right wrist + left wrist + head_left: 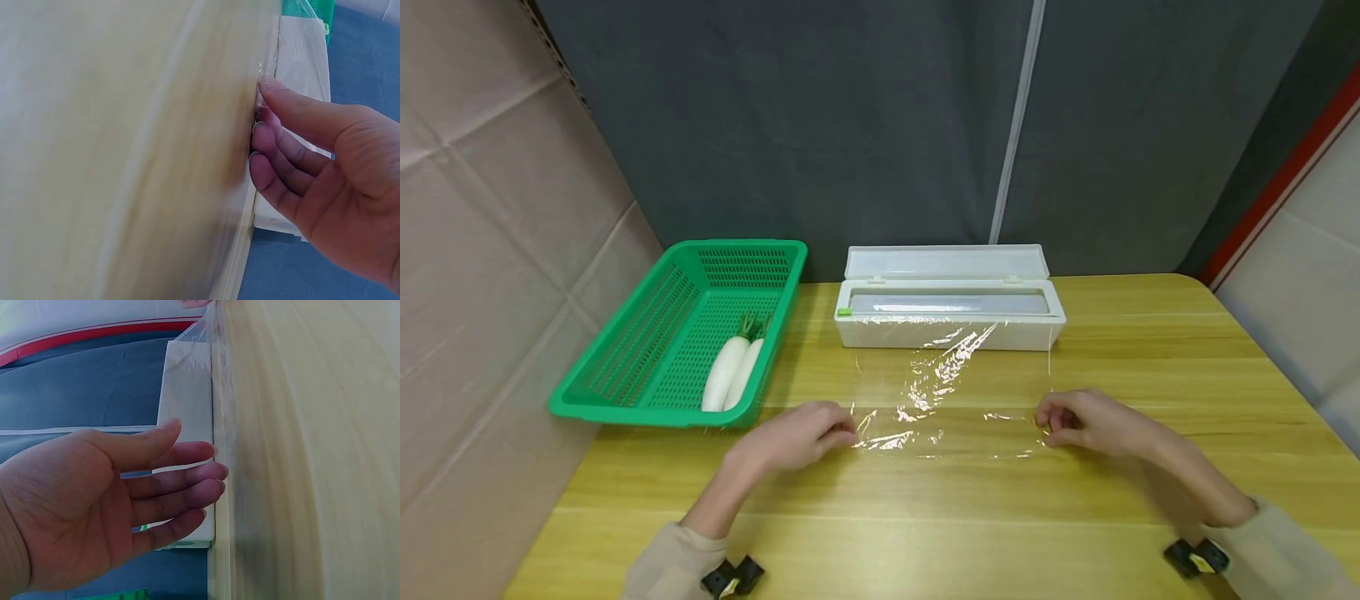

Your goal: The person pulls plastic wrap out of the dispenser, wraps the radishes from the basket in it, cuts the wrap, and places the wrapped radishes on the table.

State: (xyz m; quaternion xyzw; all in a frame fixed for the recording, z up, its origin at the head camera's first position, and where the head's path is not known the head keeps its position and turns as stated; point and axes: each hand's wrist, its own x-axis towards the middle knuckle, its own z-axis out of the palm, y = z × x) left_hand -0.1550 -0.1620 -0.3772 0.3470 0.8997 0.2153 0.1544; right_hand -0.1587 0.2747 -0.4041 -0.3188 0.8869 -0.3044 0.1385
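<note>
A sheet of clear plastic wrap [925,392] stretches toward me from a white wrap dispenser box [951,333], whose lid [946,262] stands raised at the back. At the sheet's near right corner, my right hand [1086,421] pinches the film between thumb and curled fingers; the right wrist view shows the film running to the thumb tip. My left hand [793,437] is at the near left corner. In the left wrist view its thumb [147,445] is apart from the loosely extended fingers, and the fingertips are right at the film's edge.
A green plastic basket [625,412] stands on the left of the wooden table [940,533], with two white radishes [725,372] inside. A small green piece [845,312] sits at the box's left end. Behind the table hangs a dark grey curtain [812,125].
</note>
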